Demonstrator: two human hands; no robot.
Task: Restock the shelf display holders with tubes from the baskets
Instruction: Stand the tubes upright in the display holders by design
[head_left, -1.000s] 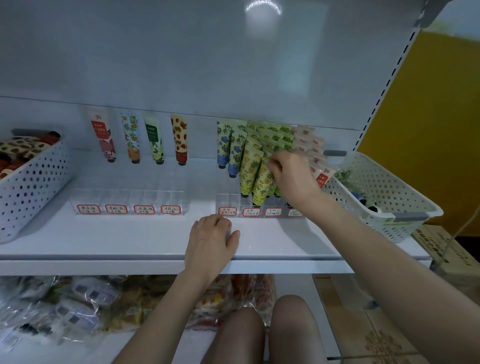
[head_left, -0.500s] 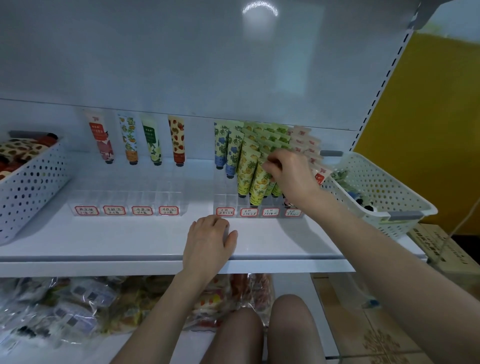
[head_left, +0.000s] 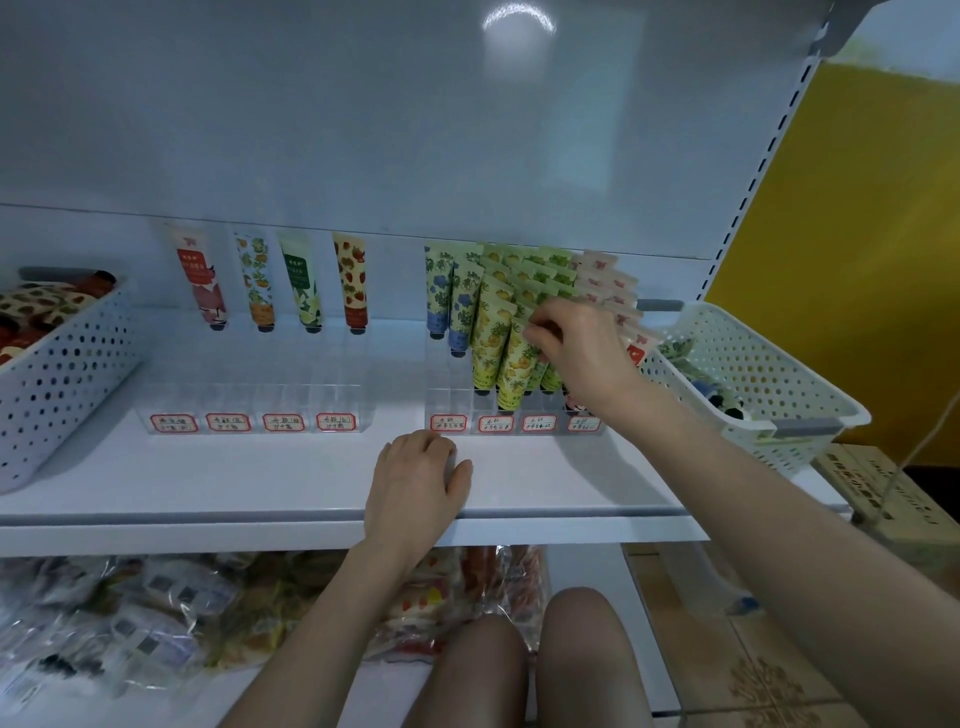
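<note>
shop | metal shelf (head_left: 311, 483) (slotted upright) | price labels (head_left: 174, 422) | tube displays (head_left: 519, 332)

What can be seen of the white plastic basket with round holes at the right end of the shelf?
The white perforated plastic basket is rectangular, with round holes in its walls, a broad rim and grey handle pieces at both short ends. It stands askew on the right end of the white shelf. A few tubes lie inside, mostly hidden. No hand holds it.

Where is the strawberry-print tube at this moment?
The strawberry-print tube stands cap-down, left of centre in the head view, at the back of the left clear holder, right of the dark green tube.
</note>
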